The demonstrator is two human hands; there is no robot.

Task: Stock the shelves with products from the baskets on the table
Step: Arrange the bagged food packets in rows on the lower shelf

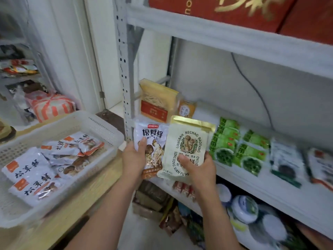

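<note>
My left hand (134, 157) grips a white mushroom-print packet (153, 139) by its lower left, thumb on its front. My right hand (198, 168) holds a cream packet with a gold top edge (187, 139), thumb across its lower front. Both packets are upright, side by side, in front of the left end of the white shelf (261, 184). A white plastic basket (59, 127) on the wooden table (86, 197) at the left holds several more white mushroom packets (34, 174).
On the shelf lie green packets (237, 147), dark-and-white packets (286, 159) and, at the back left, a leaning yellow-and-red bag (158, 100). Red boxes (234, 9) fill the shelf above. Jars and bags sit on the level below. A perforated upright post (124, 69) stands beside the table.
</note>
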